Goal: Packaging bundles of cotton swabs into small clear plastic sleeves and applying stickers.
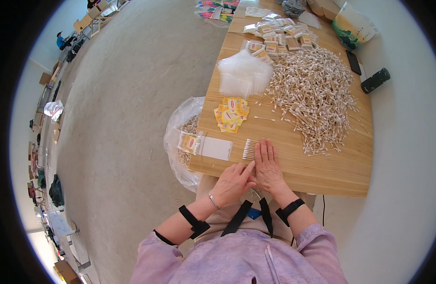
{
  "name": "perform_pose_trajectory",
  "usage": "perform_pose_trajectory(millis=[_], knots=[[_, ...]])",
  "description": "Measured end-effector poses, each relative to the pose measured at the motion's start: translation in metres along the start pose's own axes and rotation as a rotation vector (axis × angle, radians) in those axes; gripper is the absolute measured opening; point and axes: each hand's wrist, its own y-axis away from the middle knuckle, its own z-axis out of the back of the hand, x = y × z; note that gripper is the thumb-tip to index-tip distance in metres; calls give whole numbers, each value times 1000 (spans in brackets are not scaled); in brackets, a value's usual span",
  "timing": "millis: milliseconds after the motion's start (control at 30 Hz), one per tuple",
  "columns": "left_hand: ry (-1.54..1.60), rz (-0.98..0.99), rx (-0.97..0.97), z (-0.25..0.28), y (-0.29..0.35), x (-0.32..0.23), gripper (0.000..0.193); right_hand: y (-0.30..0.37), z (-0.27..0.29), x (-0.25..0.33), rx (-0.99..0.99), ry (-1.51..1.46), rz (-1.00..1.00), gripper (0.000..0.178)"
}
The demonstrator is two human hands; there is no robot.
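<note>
From here, the row of cotton swabs (248, 149) lies on the tabletop (324, 173) at the fingers of the right hand (268, 173), its grip released, flat; light, even pressure should keep sticks parallel. Whether the bent left hand (233, 181) grips anything, I can't tell.

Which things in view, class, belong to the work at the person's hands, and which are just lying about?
Likely part of the work:
- short row of swabs at the right hand
- large swab pile
- yellow cards
- clear bags
- filled packets

Likely just lying about:
- black phone
- dark cylinder
</note>
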Motion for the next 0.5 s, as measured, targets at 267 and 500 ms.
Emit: perform_pose_trajectory(millis=[267, 500], knots=[[-83, 53, 79, -3, -9, 1, 71, 0, -4, -1, -11, 112, 2, 88], [-74, 49, 72, -2, -9, 2, 73, -2, -2, 1, -26, -12, -5, 88]])
